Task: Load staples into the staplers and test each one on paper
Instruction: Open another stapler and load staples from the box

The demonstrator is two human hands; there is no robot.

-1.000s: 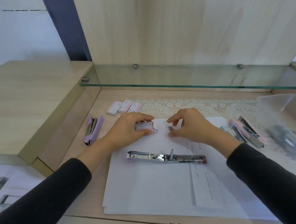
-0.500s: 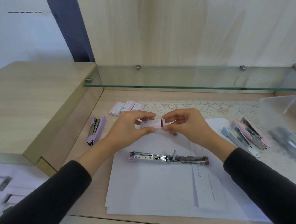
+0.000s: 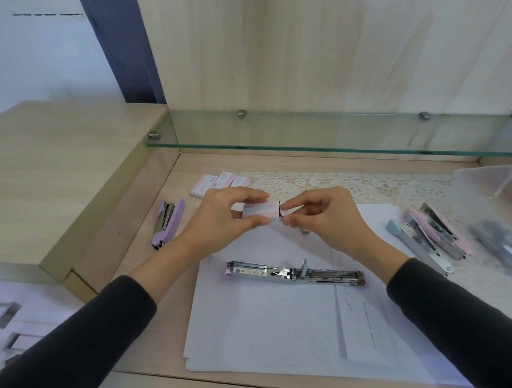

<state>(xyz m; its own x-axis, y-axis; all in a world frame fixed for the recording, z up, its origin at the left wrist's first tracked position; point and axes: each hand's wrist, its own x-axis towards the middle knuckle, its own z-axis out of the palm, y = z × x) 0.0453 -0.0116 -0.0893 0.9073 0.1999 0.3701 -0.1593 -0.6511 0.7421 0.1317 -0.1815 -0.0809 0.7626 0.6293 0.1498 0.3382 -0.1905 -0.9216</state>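
Observation:
My left hand [image 3: 221, 215] holds a small pink-and-white staple box [image 3: 259, 211] above the paper, thumb under it and fingers on top. My right hand [image 3: 324, 220] pinches the box's right end, where a dark opening shows. Below both hands a stapler [image 3: 295, 273] lies opened flat on the stack of white paper [image 3: 281, 332], its metal staple channel facing up. A purple stapler [image 3: 166, 222] lies closed at the left on the desk.
Three more staple boxes [image 3: 218, 183] lie at the back left. A blue stapler [image 3: 416, 245] and a pink stapler [image 3: 440, 232] lie opened at the right, beside a clear plastic bag [image 3: 502, 238]. A glass shelf [image 3: 348, 140] overhangs the back. A lace mat [image 3: 344, 184] covers the rear desk.
The staple box was lifted off the paper by my left hand. My right hand came off the paper and took hold of the box's right end.

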